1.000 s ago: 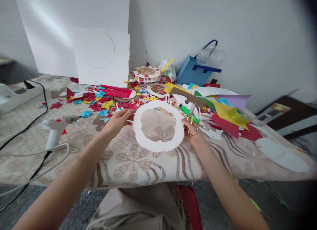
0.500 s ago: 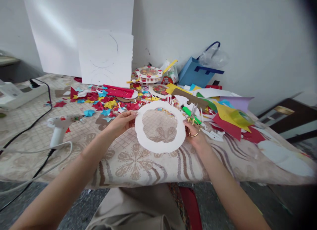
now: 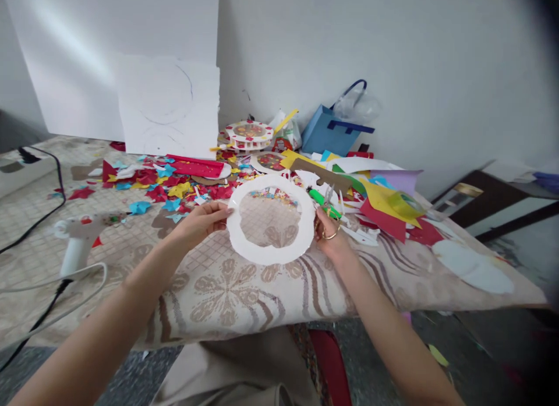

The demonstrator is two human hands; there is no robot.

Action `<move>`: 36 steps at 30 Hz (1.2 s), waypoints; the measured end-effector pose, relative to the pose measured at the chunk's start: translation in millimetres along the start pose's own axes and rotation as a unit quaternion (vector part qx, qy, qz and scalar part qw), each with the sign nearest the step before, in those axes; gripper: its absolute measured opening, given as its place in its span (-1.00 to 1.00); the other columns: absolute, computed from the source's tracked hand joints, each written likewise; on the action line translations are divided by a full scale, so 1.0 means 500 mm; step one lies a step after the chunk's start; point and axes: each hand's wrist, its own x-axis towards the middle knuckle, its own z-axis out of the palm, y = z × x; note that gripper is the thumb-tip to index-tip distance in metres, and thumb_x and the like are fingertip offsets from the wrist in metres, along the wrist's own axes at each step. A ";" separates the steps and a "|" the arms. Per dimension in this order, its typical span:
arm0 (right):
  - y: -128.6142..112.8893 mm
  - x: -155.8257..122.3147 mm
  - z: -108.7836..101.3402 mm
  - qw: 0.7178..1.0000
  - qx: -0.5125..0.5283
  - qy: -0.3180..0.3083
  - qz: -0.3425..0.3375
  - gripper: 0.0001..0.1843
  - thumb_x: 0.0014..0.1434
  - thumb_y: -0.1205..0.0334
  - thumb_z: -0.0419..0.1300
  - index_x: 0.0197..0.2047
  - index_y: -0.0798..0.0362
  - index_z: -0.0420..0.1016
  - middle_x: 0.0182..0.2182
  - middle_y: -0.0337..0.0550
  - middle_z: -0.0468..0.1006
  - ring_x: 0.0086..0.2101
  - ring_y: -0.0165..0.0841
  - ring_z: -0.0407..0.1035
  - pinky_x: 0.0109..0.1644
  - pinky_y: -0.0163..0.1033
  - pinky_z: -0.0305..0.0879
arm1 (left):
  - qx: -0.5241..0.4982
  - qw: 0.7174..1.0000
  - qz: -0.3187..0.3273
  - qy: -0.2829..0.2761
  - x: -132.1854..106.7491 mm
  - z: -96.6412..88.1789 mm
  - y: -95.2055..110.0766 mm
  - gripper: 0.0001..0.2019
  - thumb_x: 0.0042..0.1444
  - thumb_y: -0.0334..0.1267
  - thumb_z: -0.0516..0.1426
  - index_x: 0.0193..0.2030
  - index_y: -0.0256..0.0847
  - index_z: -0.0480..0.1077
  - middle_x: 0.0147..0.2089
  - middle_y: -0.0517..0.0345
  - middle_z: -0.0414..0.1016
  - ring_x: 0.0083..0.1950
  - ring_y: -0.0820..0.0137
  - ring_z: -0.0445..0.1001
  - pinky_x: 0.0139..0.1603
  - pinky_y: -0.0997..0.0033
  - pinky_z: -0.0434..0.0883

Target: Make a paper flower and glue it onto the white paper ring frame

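A white paper ring [image 3: 271,251] with a flower-shaped hole cut in its middle is held just above the patterned tablecloth [image 3: 227,289]. My left hand [image 3: 201,221] pinches the ring's left edge with thumb and fingers. My right hand [image 3: 328,238] is closed on the ring's right edge and also holds small gold-handled scissors [image 3: 328,212], whose blades point up and away. Both forearms reach in from the near edge.
A white glue gun [image 3: 78,243] with its cable lies at left. Red, blue and yellow paper scraps [image 3: 166,182] litter the far side, beside round decorated discs [image 3: 248,133], a blue bag [image 3: 332,135], coloured sheets [image 3: 388,205] and white boards [image 3: 168,106] leaning on the wall.
The view has shifted slightly, so everything sits a little further left and higher. Both hands keep their hold on the ring, which has barely moved.
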 end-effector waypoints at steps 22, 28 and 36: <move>-0.017 -0.023 0.007 0.994 -0.080 -0.062 -0.046 -0.70 -0.06 0.02 0.28 -0.56 0.00 0.30 -0.70 -0.37 0.24 -0.66 -0.51 0.09 -0.59 -0.33 -0.07 | -0.017 1.000 0.004 0.003 0.000 -0.004 -0.003 -0.82 -0.13 -0.28 0.34 -0.45 -0.25 0.43 -0.40 0.18 0.51 -0.41 0.50 0.45 -0.36 0.52 0.43; -0.014 -0.015 0.002 0.995 -0.047 -0.039 -0.082 -0.70 -0.02 -0.02 0.26 -0.49 0.02 0.33 -0.65 -0.36 0.30 -0.66 -0.53 0.11 -0.59 -0.34 -0.07 | 0.010 0.995 0.099 0.027 -0.007 0.005 0.008 -0.79 -0.09 -0.19 0.32 -0.39 -0.24 0.42 -0.66 0.35 0.25 -0.66 0.64 0.16 -0.66 0.64 0.09; -0.019 -0.008 -0.004 0.998 -0.002 -0.060 -0.025 -0.52 -0.01 -0.30 0.12 -0.46 -0.01 0.37 -0.60 -0.29 0.37 -0.71 -0.53 -0.01 -0.62 -0.31 -0.10 | 0.129 0.921 0.359 0.082 -0.036 0.039 0.026 -0.82 -0.04 -0.18 0.28 -0.28 -0.15 0.49 -0.17 0.04 0.49 -0.12 0.30 0.47 -0.05 0.31 0.41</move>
